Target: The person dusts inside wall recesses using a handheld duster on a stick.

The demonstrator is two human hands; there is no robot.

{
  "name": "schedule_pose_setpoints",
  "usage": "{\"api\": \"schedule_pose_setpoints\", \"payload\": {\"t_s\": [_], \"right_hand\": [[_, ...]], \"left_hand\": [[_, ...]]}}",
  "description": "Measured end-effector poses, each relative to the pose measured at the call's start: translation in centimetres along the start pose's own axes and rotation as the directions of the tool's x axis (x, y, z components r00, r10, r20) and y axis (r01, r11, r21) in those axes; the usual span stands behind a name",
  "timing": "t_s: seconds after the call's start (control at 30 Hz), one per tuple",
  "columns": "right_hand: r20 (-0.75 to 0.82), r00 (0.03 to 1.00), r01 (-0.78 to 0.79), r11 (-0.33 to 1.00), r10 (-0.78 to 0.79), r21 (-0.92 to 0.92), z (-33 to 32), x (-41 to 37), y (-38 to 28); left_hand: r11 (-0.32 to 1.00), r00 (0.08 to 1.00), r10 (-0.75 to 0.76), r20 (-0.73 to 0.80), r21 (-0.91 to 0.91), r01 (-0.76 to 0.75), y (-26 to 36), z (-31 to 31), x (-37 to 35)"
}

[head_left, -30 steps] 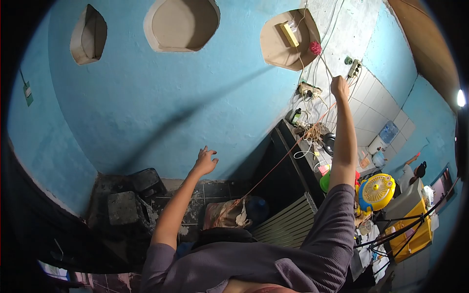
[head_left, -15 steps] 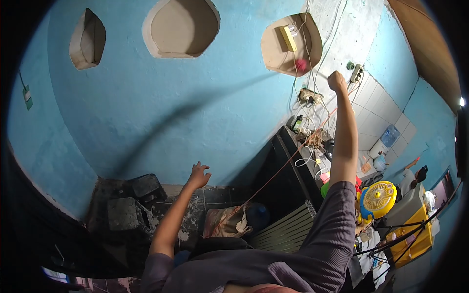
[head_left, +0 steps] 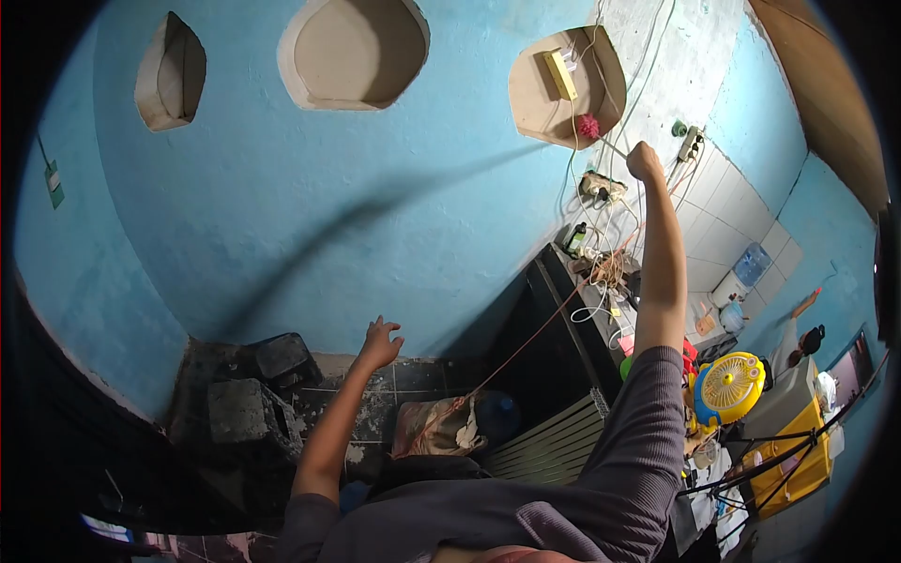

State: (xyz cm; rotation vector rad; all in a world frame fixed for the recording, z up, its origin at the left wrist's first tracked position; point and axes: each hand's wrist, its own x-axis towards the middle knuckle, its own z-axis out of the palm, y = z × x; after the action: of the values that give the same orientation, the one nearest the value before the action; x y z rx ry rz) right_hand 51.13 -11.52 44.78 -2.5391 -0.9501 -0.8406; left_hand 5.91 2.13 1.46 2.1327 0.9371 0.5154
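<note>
High on the right, my right hand (head_left: 644, 161) is closed around the thin handle of a duster with a pink, tufted head (head_left: 588, 126). That head is at the lower rim of the right wall niche (head_left: 526, 89), overlapping its edge in this view. Inside the niche, a yellow power strip (head_left: 559, 75) with plugs leans at a slant, and white cables hang down past the duster. My left hand (head_left: 380, 343) is lower and further left, in front of the blue wall, with its fingers apart and nothing in them.
Below my right arm, a dark cabinet (head_left: 554, 281) carries tangled cables and a dark bottle (head_left: 575, 236). A yellow fan (head_left: 729, 388) stands at the right; beyond it a person (head_left: 798, 342) raises an arm. Dark blocks (head_left: 249, 413) and a sack (head_left: 427, 430) lie on the floor.
The pink duster head shows slightly higher and further right against the niche, and less blurred. My right hand stays nearly in place; my left hand remains open.
</note>
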Motion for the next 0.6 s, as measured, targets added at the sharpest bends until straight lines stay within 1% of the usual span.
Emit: {"api": "schedule_pose_setpoints", "payload": {"t_s": [0.03,0.07,0.13,0.17,0.23,0.27,0.3,0.37,0.4,0.43,0.5,0.57,0.6], "right_hand": [[0.003,1.0,-0.016,1.0,0.016,0.008,-0.5,0.3,0.0],[-0.043,0.999,-0.017,0.999,0.019,0.045,-0.9,0.7,-0.2],[-0.135,0.99,-0.025,0.995,0.039,0.1,-2.1,0.5,-0.9],[-0.195,0.979,-0.028,0.987,0.06,0.161,-2.1,0.6,-1.2],[-0.242,0.969,0.01,0.975,0.045,0.222,-1.8,0.6,-1.8],[-0.273,0.961,0.017,0.975,0.046,0.221,-0.8,0.6,-1.8],[-0.23,0.972,-0.002,0.98,0.049,0.201,0.2,0.6,-1.4],[-0.205,0.977,-0.013,0.976,0.059,0.217,1.6,0.2,-0.8],[-0.144,0.989,0.003,0.99,0.017,0.139,1.5,0.4,-0.5],[-0.145,0.989,0.005,0.99,0.015,0.138,1.3,0.8,-0.3],[-0.064,0.998,0.031,0.999,-0.03,0.018,0.0,0.4,-0.6],[-0.088,0.996,0.016,0.999,-0.013,0.035,-1.2,0.0,-1.3],[-0.132,0.991,-0.02,0.994,0.035,0.112,-1.3,0.1,-1.5]], "left_hand": [[1.0,1.0,0.002,0.012,0.01,-0.002,-0.3,0.3,0.0],[1.0,1.0,0.003,0.016,0.011,-0.004,-0.3,0.3,0.1],[0.999,0.998,-0.051,0.033,0.007,0.051,0.0,0.5,0.2],[0.999,0.998,-0.048,0.037,0.009,0.048,-0.4,0.8,0.5],[1.0,0.999,0.029,0.046,-0.001,-0.029,-1.5,1.9,1.2],[1.0,0.998,0.031,0.047,0.002,-0.031,-1.5,2.0,1.3],[0.999,0.998,0.036,0.045,0.003,-0.037,-1.5,2.2,1.3],[0.999,0.998,0.046,0.038,0.008,-0.047,-0.8,1.7,1.0],[1.0,0.999,0.011,0.044,0.009,-0.011,-0.2,1.2,0.6],[1.0,0.998,-0.028,0.055,0.008,0.028,0.2,0.9,0.2],[0.999,0.998,-0.039,0.051,0.012,0.038,-0.5,0.8,0.3],[0.999,0.998,-0.043,0.041,0.018,0.042,-0.9,0.8,0.8],[1.0,0.999,-0.028,0.04,0.014,0.028,-1.1,0.8,1.0]]}}
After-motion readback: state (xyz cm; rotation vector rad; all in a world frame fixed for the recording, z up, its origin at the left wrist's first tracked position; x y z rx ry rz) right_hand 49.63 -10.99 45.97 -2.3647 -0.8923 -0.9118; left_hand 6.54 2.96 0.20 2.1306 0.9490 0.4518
